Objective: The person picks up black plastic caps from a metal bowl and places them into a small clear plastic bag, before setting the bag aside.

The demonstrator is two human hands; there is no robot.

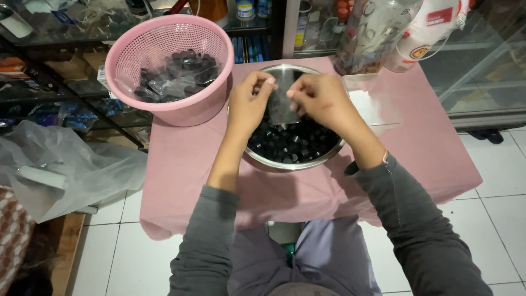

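- Left hand [247, 105]: fingers pinched shut on the upper left edge of a small clear plastic bag [283, 101].
- Right hand [320, 98]: fingertips pinched on the bag's upper right edge.
- Small clear plastic bag: held upright between both hands, over the steel bowl [307, 162].
- Steel bowl: on the pink tablecloth [181, 159], filled with small black caps [287, 143].
- Pink perforated basket [170, 68]: left of the bowl, holding bagged black caps.
- Stack of clear bags [372, 101]: just right of the bowl.
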